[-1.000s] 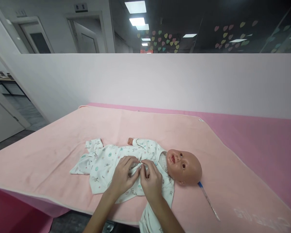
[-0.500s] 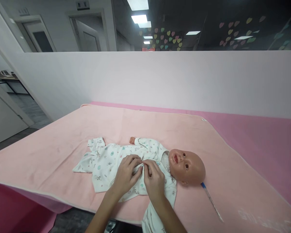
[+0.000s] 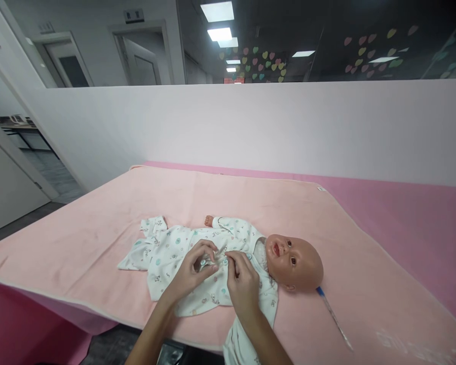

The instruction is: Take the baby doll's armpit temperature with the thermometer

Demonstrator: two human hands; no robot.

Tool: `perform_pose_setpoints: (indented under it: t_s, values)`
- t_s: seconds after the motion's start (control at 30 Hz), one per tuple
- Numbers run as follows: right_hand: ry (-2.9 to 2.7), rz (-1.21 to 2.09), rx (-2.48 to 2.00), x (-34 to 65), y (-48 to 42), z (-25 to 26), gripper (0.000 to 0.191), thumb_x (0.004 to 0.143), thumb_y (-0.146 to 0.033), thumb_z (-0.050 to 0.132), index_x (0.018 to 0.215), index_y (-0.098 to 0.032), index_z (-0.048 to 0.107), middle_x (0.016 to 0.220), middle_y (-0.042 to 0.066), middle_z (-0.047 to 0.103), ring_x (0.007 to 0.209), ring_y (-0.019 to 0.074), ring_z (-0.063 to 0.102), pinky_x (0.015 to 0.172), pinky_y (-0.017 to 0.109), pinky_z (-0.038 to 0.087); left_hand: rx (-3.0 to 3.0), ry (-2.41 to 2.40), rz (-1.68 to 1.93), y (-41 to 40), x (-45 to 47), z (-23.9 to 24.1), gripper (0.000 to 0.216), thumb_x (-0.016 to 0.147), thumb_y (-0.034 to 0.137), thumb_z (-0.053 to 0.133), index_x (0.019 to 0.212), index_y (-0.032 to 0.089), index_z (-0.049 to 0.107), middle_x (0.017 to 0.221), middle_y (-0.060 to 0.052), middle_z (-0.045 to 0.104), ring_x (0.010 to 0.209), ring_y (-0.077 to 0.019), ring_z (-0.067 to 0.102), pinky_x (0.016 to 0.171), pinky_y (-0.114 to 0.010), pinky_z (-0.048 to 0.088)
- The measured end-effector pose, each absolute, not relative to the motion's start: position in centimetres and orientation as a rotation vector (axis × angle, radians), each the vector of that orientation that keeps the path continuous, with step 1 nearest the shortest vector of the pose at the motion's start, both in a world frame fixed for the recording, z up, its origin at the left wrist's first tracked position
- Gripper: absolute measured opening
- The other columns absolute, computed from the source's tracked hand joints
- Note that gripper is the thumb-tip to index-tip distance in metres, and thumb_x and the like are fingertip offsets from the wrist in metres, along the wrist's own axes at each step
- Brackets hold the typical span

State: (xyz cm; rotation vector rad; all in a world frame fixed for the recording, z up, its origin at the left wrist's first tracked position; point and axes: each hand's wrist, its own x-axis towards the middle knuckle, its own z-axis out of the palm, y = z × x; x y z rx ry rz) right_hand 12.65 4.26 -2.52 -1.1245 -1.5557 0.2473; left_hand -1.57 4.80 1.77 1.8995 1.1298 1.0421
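Note:
A baby doll (image 3: 293, 262) lies on its back with its head to the right. It wears a white printed baby outfit (image 3: 178, 238), its front panel crossing the chest, with small snaps along the edge. My left hand (image 3: 195, 268) hovers over the belly, thumb and fingers apart, a round snap visible between them. On the chest my right hand (image 3: 243, 279) is closed in a pinch at the garment's edge; the fingertips partly cover the cloth there. One sleeve of the outfit (image 3: 240, 340) hangs toward me under my right forearm.
A peach blanket (image 3: 99, 223) covers the pink table surface (image 3: 410, 218). Near the doll's head lies a thin clear stick with a blue end (image 3: 334, 317). Behind the table stands a white wall (image 3: 251, 126) with dark glass above it.
My left hand has let go of the garment's edge and moved slightly left, its fingers spreading. My right hand stays pinched at almost the same spot. The view has shifted a little.

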Motion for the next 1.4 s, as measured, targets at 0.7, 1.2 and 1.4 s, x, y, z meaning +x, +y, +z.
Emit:
perform_pose_setpoints:
  t_s: [0.7, 1.2, 1.4]
  values:
    - [-1.989, -0.158, -1.268, 10.3, 2.8, -1.2, 0.019, 0.082, -0.013, 0.043, 0.086, -0.021, 0.059, 0.087, 0.004, 0.057, 0.069, 0.0157, 0.056, 0.049, 0.025, 0.037, 2.006, 1.542, 1.425, 2.5, -4.0, -2.6, 0.023, 0.082, 0.017, 0.044, 0.088, 0.022, 0.065, 0.092, -0.003, 0.063, 0.090, -0.0174, 0.057, 0.077, -0.031, 0.048]
    - [-1.937, 0.004, -1.210, 10.8, 2.9, -2.2, 0.016, 0.087, -0.019, 0.040, 0.085, -0.021, 0.056, 0.090, 0.002, 0.058, 0.071, 0.0126, 0.057, 0.053, 0.022, 0.038, 2.084, 1.630, 1.588, 2.1, -3.9, -2.5, 0.036, 0.081, 0.011, 0.035, 0.089, 0.025, 0.067, 0.110, -0.004, 0.053, 0.098, -0.0176, 0.053, 0.081, -0.033, 0.049]
    - [-1.870, 0.019, -1.247, 10.7, 3.3, -2.4, 0.019, 0.090, -0.023, 0.038, 0.086, -0.021, 0.057, 0.085, 0.001, 0.060, 0.068, 0.0115, 0.057, 0.053, 0.021, 0.038, 2.199, 1.646, 1.376, 1.9, -3.4, -1.7, 0.021, 0.084, 0.025, 0.044, 0.095, 0.023, 0.062, 0.116, -0.007, 0.049, 0.109, -0.0223, 0.047, 0.089, -0.037, 0.045]
